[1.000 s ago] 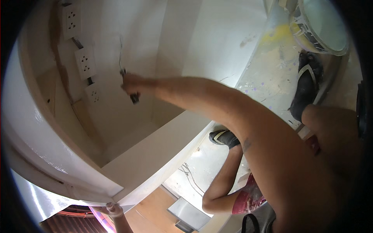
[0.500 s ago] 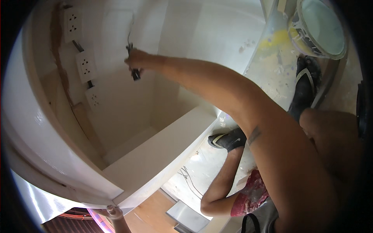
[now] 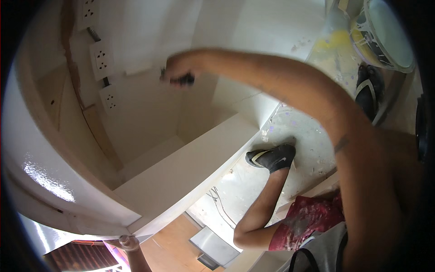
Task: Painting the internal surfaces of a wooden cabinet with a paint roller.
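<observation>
Black tool (image 3: 186, 80) juts from one of the hands (image 3: 178, 69).

glossy white panel (image 3: 47, 181), smooth plastic sockets (image 3: 100, 60); cloth shorts (image 3: 306, 222)

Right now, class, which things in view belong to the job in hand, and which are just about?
In the job: dark tool in the right hand; cabinet; probably the bucket.

Just about: floor wires; sockets, fixed and untouched.
</observation>
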### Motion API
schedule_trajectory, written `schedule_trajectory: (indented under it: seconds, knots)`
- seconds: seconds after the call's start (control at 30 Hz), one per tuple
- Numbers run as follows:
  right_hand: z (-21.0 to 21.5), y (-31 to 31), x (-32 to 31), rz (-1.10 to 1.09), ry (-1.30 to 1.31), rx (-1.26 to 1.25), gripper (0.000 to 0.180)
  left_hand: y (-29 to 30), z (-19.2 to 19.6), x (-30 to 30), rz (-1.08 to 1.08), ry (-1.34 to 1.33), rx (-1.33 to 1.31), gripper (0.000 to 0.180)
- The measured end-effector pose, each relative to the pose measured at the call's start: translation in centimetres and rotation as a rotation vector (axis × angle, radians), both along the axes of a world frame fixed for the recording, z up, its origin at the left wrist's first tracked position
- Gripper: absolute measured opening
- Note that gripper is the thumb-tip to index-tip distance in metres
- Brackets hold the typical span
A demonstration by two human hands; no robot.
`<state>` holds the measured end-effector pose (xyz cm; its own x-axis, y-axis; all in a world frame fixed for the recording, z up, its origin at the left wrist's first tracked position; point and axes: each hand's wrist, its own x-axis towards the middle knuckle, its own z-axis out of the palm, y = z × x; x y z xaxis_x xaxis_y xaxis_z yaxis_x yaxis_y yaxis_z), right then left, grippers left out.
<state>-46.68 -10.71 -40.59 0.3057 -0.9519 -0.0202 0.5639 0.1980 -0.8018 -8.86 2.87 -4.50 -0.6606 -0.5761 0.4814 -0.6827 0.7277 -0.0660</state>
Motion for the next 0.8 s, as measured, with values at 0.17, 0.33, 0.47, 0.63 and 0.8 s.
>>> schedule_trajectory:
  seconds: [0.17, 0.33, 0.47, 0.63, 0.8]
  knots:
    - [-0.6, 0.9, -13.9, -0.102, 0.258, -0.067, 0.032, -0.4, -0.1, -0.2, -0.014, -0.007, -0.003, 0.098]
    - [0.3, 0.6, -18.0, -0.17, 0.21, -0.056, 0.02, -0.6, -0.1, -0.3, -0.021, -0.022, -0.01, 0.096]
    - [0.6, -3.0, -11.6, -0.038, 0.323, -0.283, 0.026, -0.7, 0.1, -0.3, -0.024, -0.041, -0.019, 0.095]
    - [3.6, -7.7, 0.8, 0.072, 0.412, -0.2, 0.024, -0.5, 0.5, 0.0, -0.017, -0.075, -0.035, 0.093]
    - [3.4, -9.3, 8.0, 0.043, 0.178, 0.064, 0.022, -0.2, 1.1, 0.3, -0.016, -0.109, -0.046, 0.091]
